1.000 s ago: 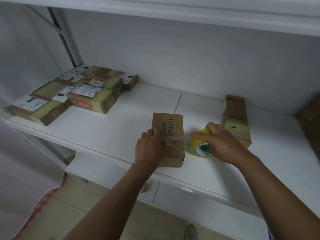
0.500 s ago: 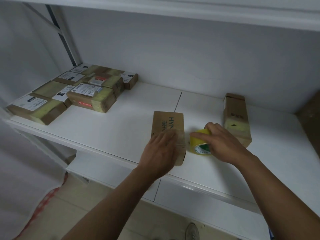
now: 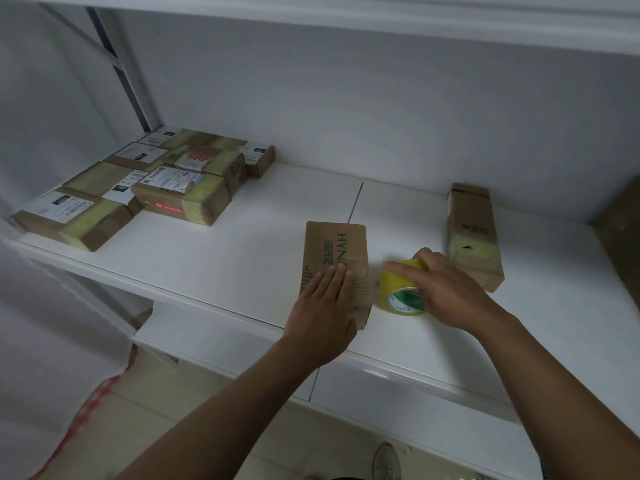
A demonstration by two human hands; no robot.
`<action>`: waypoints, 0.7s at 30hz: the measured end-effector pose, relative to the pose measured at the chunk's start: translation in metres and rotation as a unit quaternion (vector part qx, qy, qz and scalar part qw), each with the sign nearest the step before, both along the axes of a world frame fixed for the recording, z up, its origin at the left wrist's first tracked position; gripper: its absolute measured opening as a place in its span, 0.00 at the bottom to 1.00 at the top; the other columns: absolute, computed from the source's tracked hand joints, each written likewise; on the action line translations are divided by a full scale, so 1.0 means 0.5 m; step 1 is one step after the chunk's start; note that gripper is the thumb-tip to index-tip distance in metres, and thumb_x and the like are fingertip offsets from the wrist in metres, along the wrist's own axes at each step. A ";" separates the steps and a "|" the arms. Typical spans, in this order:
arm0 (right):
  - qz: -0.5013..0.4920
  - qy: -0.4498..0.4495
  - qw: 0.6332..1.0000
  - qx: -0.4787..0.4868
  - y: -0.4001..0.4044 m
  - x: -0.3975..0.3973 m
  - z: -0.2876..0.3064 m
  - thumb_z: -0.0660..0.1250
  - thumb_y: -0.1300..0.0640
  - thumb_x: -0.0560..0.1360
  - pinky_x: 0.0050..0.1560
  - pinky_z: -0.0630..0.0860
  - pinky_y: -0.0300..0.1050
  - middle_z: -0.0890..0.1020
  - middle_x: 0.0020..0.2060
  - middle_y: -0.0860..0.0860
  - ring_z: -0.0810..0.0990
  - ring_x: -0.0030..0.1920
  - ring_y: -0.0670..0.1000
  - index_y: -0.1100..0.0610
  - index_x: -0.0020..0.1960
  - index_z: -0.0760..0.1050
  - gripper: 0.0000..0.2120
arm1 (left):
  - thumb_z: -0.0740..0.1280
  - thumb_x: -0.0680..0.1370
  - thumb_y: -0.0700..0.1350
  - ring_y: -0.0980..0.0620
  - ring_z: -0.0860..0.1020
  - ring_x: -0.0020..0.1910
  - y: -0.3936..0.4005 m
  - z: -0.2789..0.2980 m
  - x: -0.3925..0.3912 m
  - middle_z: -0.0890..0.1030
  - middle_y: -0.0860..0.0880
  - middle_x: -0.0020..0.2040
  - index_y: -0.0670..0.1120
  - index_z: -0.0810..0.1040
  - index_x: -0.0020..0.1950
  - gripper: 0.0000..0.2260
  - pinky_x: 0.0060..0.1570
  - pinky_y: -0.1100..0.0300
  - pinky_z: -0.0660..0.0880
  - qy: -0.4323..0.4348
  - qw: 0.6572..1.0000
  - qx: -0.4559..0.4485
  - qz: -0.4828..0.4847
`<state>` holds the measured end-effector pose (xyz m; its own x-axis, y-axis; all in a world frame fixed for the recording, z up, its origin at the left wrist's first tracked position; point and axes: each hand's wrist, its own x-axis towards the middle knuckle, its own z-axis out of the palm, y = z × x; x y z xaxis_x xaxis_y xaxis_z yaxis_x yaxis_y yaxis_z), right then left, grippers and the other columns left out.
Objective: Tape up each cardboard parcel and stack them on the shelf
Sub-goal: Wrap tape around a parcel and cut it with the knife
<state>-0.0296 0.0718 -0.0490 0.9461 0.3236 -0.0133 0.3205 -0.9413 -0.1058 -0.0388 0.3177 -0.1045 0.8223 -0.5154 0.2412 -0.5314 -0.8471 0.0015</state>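
The cardboard parcel (image 3: 335, 268) lies near the front edge of the white shelf (image 3: 214, 261). The left hand (image 3: 323, 313) presses flat on it, fingers straight. At the parcel's 3 o'clock, the right hand (image 3: 446, 289) grasps the yellow tape roll (image 3: 401, 292). A second parcel (image 3: 472, 237) lies at 2 o'clock; taped parcels (image 3: 145, 188) sit at 10 o'clock.

On the shelf (image 3: 194, 268) a parcel (image 3: 335, 251) lies near the front edge, the left hand (image 3: 323, 306) flat on its near end. Just right of it stands a tape roll (image 3: 401, 289) under the right hand (image 3: 446, 289). Behind that lies a second parcel (image 3: 472, 233). A cluster of parcels (image 3: 149, 185) fills the far left corner
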 end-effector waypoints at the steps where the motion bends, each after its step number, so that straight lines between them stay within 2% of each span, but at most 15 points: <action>1: -0.001 0.000 1.000 0.003 0.001 0.000 -0.001 0.66 0.65 0.73 0.41 0.73 0.46 0.66 0.53 0.50 0.68 0.55 0.53 0.36 0.76 0.60 0.39 | 0.57 0.77 0.55 0.41 0.72 0.72 0.002 -0.003 0.000 0.73 0.39 0.72 0.38 0.69 0.74 0.31 0.72 0.48 0.59 -0.002 1.000 0.003 0.000; 6: -0.003 0.001 1.000 0.015 0.002 -0.002 -0.004 0.68 0.65 0.73 0.43 0.73 0.46 0.66 0.56 0.50 0.68 0.58 0.53 0.38 0.76 0.60 0.39 | 0.49 0.79 0.58 0.37 0.68 0.74 -0.004 -0.003 0.000 0.69 0.36 0.74 0.40 0.66 0.76 0.31 0.73 0.44 0.62 0.026 0.999 0.001 0.025; 9: -0.012 0.000 1.000 0.021 -0.002 -0.008 -0.009 0.68 0.64 0.74 0.45 0.75 0.47 0.68 0.60 0.51 0.67 0.61 0.54 0.39 0.77 0.58 0.40 | 0.50 0.79 0.59 0.36 0.70 0.72 -0.007 -0.002 0.000 0.71 0.35 0.72 0.41 0.68 0.75 0.32 0.71 0.45 0.60 0.029 0.999 0.003 0.039; 12: -0.031 0.006 0.999 0.041 0.000 -0.017 -0.016 0.66 0.65 0.75 0.48 0.76 0.50 0.67 0.65 0.51 0.67 0.63 0.55 0.41 0.79 0.54 0.40 | 0.56 0.79 0.59 0.36 0.67 0.74 -0.008 -0.002 0.000 0.68 0.35 0.75 0.43 0.63 0.77 0.31 0.71 0.45 0.57 0.011 0.999 -0.009 0.036; 14: -0.046 0.008 0.997 0.064 0.004 -0.020 -0.019 0.65 0.65 0.76 0.51 0.75 0.50 0.66 0.68 0.50 0.67 0.64 0.54 0.43 0.79 0.51 0.40 | 0.64 0.78 0.59 0.37 0.63 0.76 -0.012 -0.001 0.001 0.63 0.36 0.77 0.47 0.54 0.79 0.35 0.74 0.45 0.55 0.024 0.999 0.003 0.041; 15: -0.053 0.010 0.996 0.075 0.005 -0.021 -0.021 0.65 0.64 0.76 0.53 0.74 0.51 0.66 0.69 0.50 0.67 0.65 0.54 0.43 0.80 0.50 0.40 | 0.67 0.75 0.60 0.36 0.65 0.75 -0.015 0.000 0.001 0.65 0.36 0.76 0.48 0.54 0.79 0.38 0.73 0.44 0.58 0.026 0.999 0.004 0.047; 17: -0.063 0.017 0.994 0.092 0.006 -0.025 -0.026 0.66 0.63 0.77 0.57 0.74 0.52 0.65 0.72 0.50 0.66 0.66 0.54 0.43 0.80 0.49 0.40 | 0.72 0.71 0.63 0.36 0.71 0.71 -0.024 0.000 0.002 0.71 0.35 0.72 0.44 0.61 0.77 0.42 0.70 0.42 0.65 0.035 0.997 -0.004 0.062; 19: -0.067 0.018 0.992 0.109 0.006 -0.029 -0.031 0.66 0.62 0.77 0.57 0.73 0.52 0.65 0.73 0.51 0.67 0.67 0.54 0.43 0.79 0.49 0.39 | 0.73 0.69 0.64 0.35 0.74 0.68 -0.030 -0.006 0.003 0.73 0.34 0.70 0.38 0.69 0.74 0.42 0.69 0.41 0.67 0.025 0.997 -0.019 0.076; 21: -0.071 0.011 0.989 0.130 0.011 -0.033 -0.029 0.67 0.60 0.77 0.57 0.73 0.52 0.66 0.73 0.52 0.68 0.67 0.54 0.44 0.79 0.51 0.37 | 0.70 0.71 0.64 0.35 0.76 0.66 -0.028 -0.010 0.001 0.75 0.33 0.68 0.35 0.73 0.70 0.39 0.67 0.41 0.68 0.009 0.995 -0.047 0.087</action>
<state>-0.0460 0.0773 -0.0635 0.9828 0.1818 0.0326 0.1814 -0.9168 -0.3558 -0.0385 0.3035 -0.1096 0.9016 -0.3410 0.2663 -0.3764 -0.9217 0.0942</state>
